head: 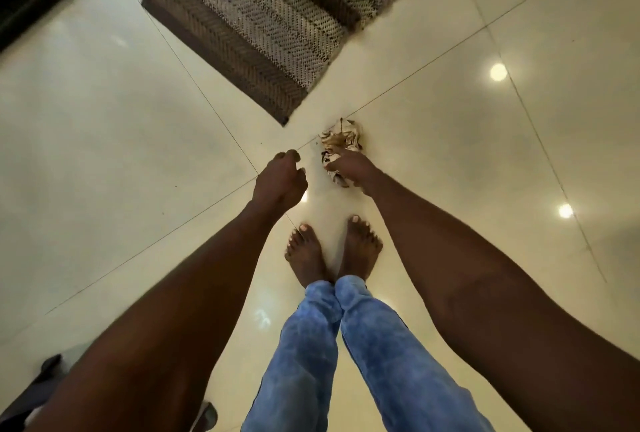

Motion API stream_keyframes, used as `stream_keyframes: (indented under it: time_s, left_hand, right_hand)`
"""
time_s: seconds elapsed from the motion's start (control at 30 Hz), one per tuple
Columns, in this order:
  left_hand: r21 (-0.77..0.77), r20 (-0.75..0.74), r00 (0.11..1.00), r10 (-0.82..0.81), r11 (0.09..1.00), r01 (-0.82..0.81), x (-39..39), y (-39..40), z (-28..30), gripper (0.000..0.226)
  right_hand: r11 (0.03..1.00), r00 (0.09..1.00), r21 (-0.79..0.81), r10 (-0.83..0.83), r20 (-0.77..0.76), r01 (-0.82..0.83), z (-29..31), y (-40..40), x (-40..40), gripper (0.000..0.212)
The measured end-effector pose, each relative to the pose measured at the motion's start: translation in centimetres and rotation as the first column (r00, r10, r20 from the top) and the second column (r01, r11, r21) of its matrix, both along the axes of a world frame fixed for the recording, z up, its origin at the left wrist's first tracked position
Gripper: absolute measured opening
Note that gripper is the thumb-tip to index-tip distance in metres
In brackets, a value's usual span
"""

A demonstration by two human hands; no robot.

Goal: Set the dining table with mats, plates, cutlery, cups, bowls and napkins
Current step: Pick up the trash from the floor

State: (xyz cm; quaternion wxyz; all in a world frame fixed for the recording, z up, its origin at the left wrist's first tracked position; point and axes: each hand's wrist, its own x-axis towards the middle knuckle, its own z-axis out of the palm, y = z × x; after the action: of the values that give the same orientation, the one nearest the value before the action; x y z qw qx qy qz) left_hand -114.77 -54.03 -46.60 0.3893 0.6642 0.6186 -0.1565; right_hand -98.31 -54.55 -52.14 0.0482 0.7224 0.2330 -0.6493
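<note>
Rug (273,16) lies on floor (104,137) ahead of feet (332,251); napkin (337,144) between rug and feet, under right hand (349,168); left hand (278,182) just left of it.

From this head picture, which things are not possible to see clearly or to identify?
- Head view: the crumpled cloth in the right hand; the hand covers its lower part, so whether it is a napkin is unclear.
- Left hand: fingers curl away from the camera, so anything inside is hidden.
- Rug: cut off by the top edge.
- Dark objects at the bottom left: hidden by the arm and cut off.
- No dining table in view.
</note>
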Motion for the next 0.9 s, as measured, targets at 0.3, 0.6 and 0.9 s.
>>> stream_keyframes:
  time_s: [0.3,0.6,0.9]
  left_hand:
    - [0.012,-0.019,1.000,0.012,1.000,-0.012,-0.5,-0.6,5.7,0.035]
    - [0.149,0.069,0.990,0.119,0.980,-0.128,3.2,3.6,31.6,0.027]
    - [0.237,0.152,0.985,0.081,0.965,-0.116,7.5,5.7,52.2,0.019]
  right_hand:
    - [0.899,0.918,0.225,-0.395,0.045,0.376,6.8,-1.2,0.5,0.041]
    - [0.744,0.800,0.339,-0.598,-0.046,0.575,36.0,0.2,3.9,0.012]
    - [0.720,0.809,0.419,-0.584,-0.066,0.554,57.5,-0.5,6.4,0.013]
